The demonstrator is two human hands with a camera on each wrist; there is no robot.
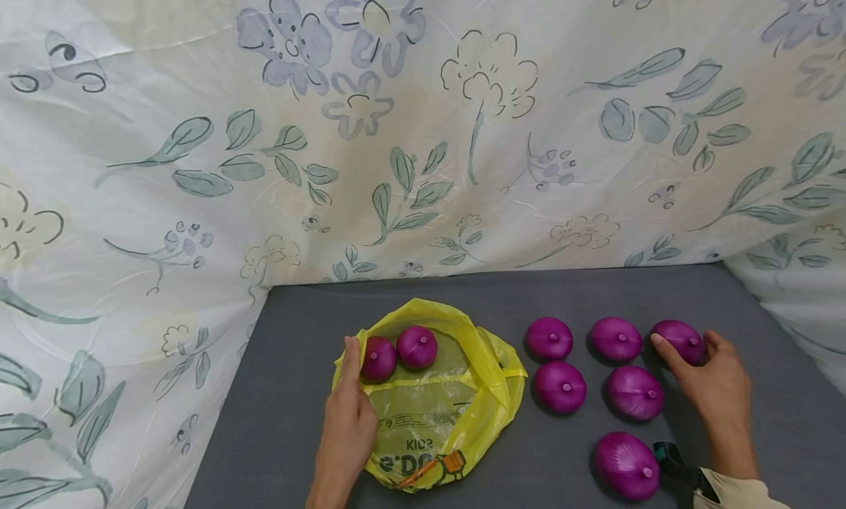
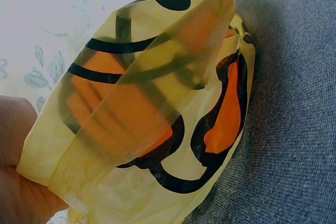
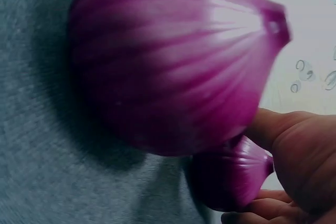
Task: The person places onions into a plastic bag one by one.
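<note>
My left hand (image 1: 350, 421) holds the left rim of a yellow plastic bag (image 1: 496, 377), which lies mouth-up with dark lettering and an orange print. Two purple onions, a left one (image 1: 379, 359) and a right one (image 1: 417, 347), sit inside near the far rim. In the left wrist view the bag (image 2: 131, 114) fills most of the picture, beside part of that hand (image 2: 21, 166). At the back right, my right hand (image 1: 717, 384) grips a purple onion (image 1: 677, 341) between thumb and fingers. The right wrist view shows that onion (image 3: 231, 177) partly hidden behind a nearer one (image 3: 168, 66).
Several more purple onions stand on the grey tabletop (image 1: 291, 362) right of the bag; the nearest onion (image 1: 626, 466) is beside my right wrist, which wears a dark strap (image 1: 677, 465). A floral cloth (image 1: 396, 164) hangs behind the table and along its sides.
</note>
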